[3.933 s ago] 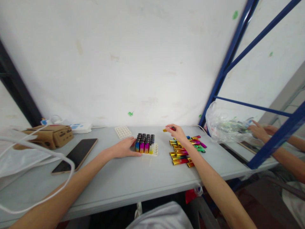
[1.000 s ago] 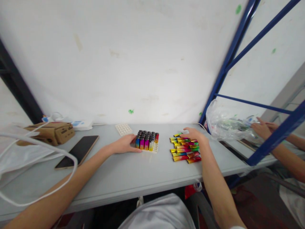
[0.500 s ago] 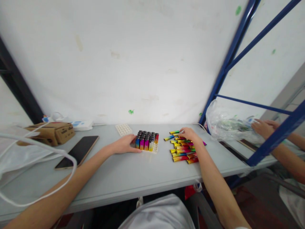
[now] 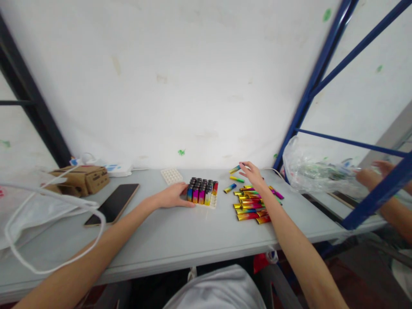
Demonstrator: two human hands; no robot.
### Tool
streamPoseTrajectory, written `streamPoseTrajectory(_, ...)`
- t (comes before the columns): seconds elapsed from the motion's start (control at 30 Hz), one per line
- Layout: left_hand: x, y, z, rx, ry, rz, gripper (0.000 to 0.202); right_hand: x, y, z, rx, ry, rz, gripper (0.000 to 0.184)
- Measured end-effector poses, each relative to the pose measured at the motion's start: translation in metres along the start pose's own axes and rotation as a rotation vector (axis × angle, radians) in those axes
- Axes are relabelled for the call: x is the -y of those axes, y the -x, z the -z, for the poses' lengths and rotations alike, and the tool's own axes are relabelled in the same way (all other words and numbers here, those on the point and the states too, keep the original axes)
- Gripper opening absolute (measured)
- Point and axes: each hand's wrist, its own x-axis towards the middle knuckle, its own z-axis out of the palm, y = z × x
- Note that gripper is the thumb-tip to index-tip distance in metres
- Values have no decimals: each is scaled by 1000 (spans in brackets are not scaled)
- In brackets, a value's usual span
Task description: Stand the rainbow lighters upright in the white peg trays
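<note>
My left hand (image 4: 172,196) is closed around the left end of a white tray (image 4: 213,205), thumb along the front and fingers behind. Rows of lighters with black tops and shiny coloured bodies (image 4: 201,195) stand upright in it; a few front-right holes are bare. To the right, my right hand (image 4: 252,174) pinches the end of a shiny yellow-and-blue lighter sleeve (image 4: 234,169) with its fingertips. Just below it lie a green-and-yellow sleeve (image 4: 237,179) and a blue-and-yellow one (image 4: 230,188). A heap of similar metallic sleeves (image 4: 249,205) lies under my right forearm, partly hidden.
Behind the tray lies a second white holed tray (image 4: 171,176). A phone (image 4: 113,204), cardboard box (image 4: 84,179) and white cable (image 4: 98,214) are on the left. Blue frame posts (image 4: 302,101) rise at right, beside a clear plastic bag (image 4: 317,167) and another person's hands (image 4: 370,178).
My right hand has moved up and left from the heap, now with a sleeve at its fingertips. My left hand stays at the tray. The view has shifted slightly.
</note>
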Motion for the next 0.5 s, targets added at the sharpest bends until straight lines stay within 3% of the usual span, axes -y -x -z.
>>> streamPoseTrajectory(0.1, -1, 0, 0, -10, 5, -1, 64, 19, 7, -15, 55, -427, -51, 40)
streamPoseTrajectory(0.2, -2, 0, 1, -6, 4, -5, 65, 35, 16, -23, 93, -664, -115, 41)
streamPoseTrajectory(0.33, -1, 0, 1, -1, -2, 2, 66, 42, 27, -34, 190, -756, -176, 39)
streamPoseTrajectory(0.5, 0, -1, 0, -3, -4, -1, 65, 42, 34, -50, 294, -675, -258, 45)
